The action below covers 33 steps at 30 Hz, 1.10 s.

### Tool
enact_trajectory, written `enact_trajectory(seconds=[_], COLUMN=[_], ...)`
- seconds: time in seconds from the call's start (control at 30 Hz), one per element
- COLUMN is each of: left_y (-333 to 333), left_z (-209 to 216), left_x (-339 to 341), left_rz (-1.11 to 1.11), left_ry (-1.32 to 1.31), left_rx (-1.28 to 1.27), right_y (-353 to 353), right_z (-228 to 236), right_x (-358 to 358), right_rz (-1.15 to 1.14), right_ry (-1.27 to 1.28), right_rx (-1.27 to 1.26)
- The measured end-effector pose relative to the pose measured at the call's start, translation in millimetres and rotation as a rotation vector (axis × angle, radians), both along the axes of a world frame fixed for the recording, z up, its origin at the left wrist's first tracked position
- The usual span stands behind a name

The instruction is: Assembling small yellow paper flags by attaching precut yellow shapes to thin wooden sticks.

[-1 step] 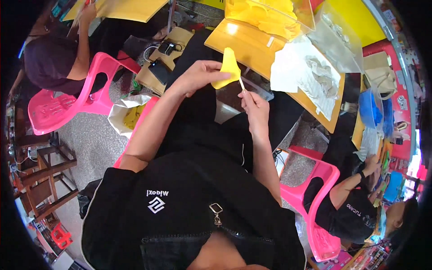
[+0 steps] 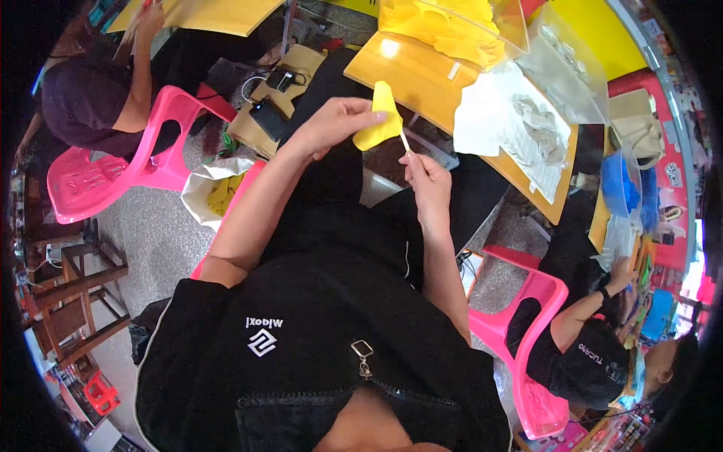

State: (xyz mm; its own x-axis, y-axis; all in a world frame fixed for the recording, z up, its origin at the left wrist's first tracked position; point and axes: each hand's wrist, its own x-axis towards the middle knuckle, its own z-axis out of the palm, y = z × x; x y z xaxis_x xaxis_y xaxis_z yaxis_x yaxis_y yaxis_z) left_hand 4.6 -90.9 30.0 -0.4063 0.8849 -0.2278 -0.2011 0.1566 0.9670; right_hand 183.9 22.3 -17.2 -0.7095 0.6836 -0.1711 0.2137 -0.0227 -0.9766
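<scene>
My left hand (image 2: 331, 128) pinches a flat, soft-looking yellow piece (image 2: 384, 124) between thumb and fingers, at its left edge. It is held up over my lap, near the front edge of the wooden table. A thin pale stick (image 2: 405, 142) is gripped in the closed fingers of my right hand (image 2: 428, 181). The stick's upper end meets the lower right edge of the yellow piece; whether it has a tip behind there is hidden.
A clear bin (image 2: 516, 30) of yellow pieces stands on the wooden table (image 2: 414, 79). Beside it lie white cloth (image 2: 478, 113) and a translucent container (image 2: 568, 83). Pink chairs (image 2: 169, 143) flank me. One person (image 2: 90, 105) sits at left, another (image 2: 587, 339) at right.
My left thumb has shifted slightly up and back toward the edge of the yellow piece. My right hand and the stick look almost the same.
</scene>
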Motion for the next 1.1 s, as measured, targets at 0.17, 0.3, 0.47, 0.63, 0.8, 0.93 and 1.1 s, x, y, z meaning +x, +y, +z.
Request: enact_trajectory(seconds=[0.17,0.3,0.47,0.63,0.8,0.93,1.1], left_y=[11,9,11,7,10,10,5], left_z=[-11,-10,-18,-22,-24,-30,-38], left_x=[-8,-13,-18,-21,-6,-3,-8], left_rz=[0.218,0.223,0.301,0.292,0.265,0.311,0.299], left_ry=[0.160,0.143,-0.371,-0.454,-0.326,-0.311,-0.413], left_rx=[0.044,-0.142,0.038,0.096,0.012,-0.020,0.049], right_y=[-6,-10,-6,3,-6,-10,-8], right_z=[11,19,20,19,15,2,-6], right_x=[-1,-2,0,3,-1,-3,-5], right_rz=[0.001,-0.021,0.037,0.107,0.093,0.099,0.136], right_ry=[-0.058,-0.113,-0.195,-0.259,-0.198,-0.169,-0.162], right_rx=[0.140,0.221,0.283,0.284,0.252,0.191,0.049])
